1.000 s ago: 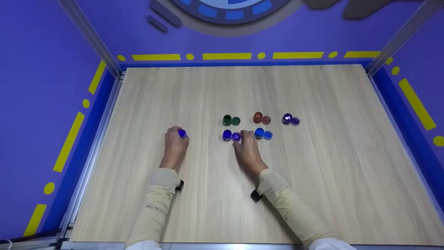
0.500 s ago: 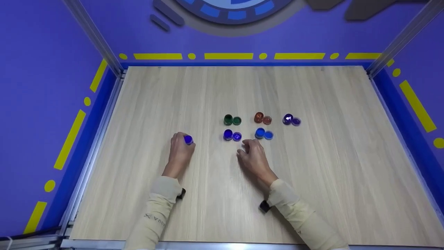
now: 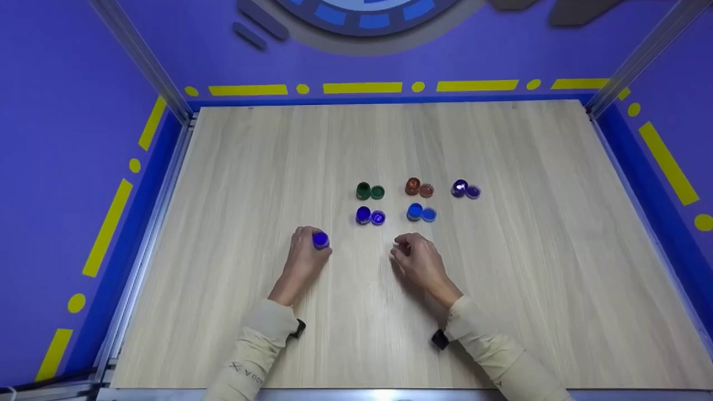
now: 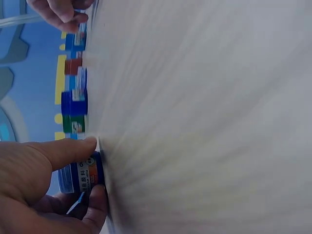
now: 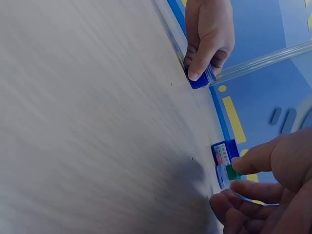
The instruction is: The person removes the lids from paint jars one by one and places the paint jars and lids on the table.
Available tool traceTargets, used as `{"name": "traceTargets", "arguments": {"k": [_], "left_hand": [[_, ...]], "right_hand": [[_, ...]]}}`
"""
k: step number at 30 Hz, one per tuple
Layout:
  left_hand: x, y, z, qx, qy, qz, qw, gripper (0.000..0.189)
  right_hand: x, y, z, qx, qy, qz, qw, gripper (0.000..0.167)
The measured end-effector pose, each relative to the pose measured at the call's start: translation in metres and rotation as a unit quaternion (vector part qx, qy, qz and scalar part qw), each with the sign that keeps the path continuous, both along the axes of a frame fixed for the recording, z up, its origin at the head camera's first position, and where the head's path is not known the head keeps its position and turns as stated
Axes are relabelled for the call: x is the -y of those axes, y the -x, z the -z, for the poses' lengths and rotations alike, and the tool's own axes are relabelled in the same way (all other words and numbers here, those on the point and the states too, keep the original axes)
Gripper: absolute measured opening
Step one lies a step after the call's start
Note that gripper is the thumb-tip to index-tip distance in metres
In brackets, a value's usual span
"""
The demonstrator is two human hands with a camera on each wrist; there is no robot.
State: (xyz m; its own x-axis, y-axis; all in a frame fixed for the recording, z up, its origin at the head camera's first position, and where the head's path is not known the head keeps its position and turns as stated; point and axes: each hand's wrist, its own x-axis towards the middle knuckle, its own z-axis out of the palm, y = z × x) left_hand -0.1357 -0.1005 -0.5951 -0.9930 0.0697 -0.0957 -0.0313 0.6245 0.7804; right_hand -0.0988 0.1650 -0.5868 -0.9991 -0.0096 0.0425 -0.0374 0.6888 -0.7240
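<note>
My left hand (image 3: 303,260) grips a small blue-violet paint jar (image 3: 321,240) between thumb and fingers, low over the table. Printed label text on this paint jar (image 4: 87,175) faces the left wrist camera. To the right, my right hand (image 3: 422,262) hovers just above the wood with fingers loosely bent, holding nothing. Beyond the hands stand a dark blue jar (image 3: 363,215) with its lid (image 3: 378,218) beside it, and a lighter blue jar (image 3: 415,211) with its lid (image 3: 429,215).
A back row has a green jar (image 3: 363,190), an orange-brown jar (image 3: 413,186) and a purple jar (image 3: 460,187), each uncapped with its lid alongside. Blue-purple panels (image 3: 356,69) border the wooden table (image 3: 529,250) at the back and both sides.
My left hand has carried the gripped jar right and toward me. My right hand has drawn back from the dark blue jar's lid, toward me and slightly right.
</note>
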Motion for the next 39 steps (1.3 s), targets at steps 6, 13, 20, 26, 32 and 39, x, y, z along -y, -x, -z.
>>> {"name": "traceTargets", "arguments": {"k": [6, 13, 20, 26, 32, 39], "left_hand": [[-0.012, -0.012, 0.000, -0.007, -0.007, 0.028, 0.9996, 0.037], [-0.021, -0.018, 0.000, -0.029, 0.009, 0.044, 0.9986, 0.036], [-0.035, -0.021, 0.001, -0.036, 0.009, 0.066, 0.9971, 0.035], [-0.053, -0.023, 0.002, -0.019, -0.002, 0.094, 0.9954, 0.034], [-0.072, -0.025, 0.003, -0.041, -0.007, 0.119, 0.9920, 0.030], [-0.089, -0.026, 0.004, -0.053, -0.013, 0.153, 0.9867, 0.030]], "right_hand": [[-0.008, -0.004, 0.001, -0.001, 0.012, -0.007, 0.9999, 0.018], [-0.014, -0.008, 0.003, -0.010, 0.022, -0.009, 0.9997, 0.018], [-0.018, -0.011, 0.003, -0.009, 0.024, -0.010, 0.9996, 0.020], [-0.018, -0.013, 0.002, -0.005, 0.011, -0.005, 0.9999, 0.020], [-0.015, -0.014, 0.000, -0.003, 0.015, -0.007, 0.9999, 0.019], [-0.014, -0.015, 0.001, -0.009, 0.033, -0.007, 0.9994, 0.023]]}}
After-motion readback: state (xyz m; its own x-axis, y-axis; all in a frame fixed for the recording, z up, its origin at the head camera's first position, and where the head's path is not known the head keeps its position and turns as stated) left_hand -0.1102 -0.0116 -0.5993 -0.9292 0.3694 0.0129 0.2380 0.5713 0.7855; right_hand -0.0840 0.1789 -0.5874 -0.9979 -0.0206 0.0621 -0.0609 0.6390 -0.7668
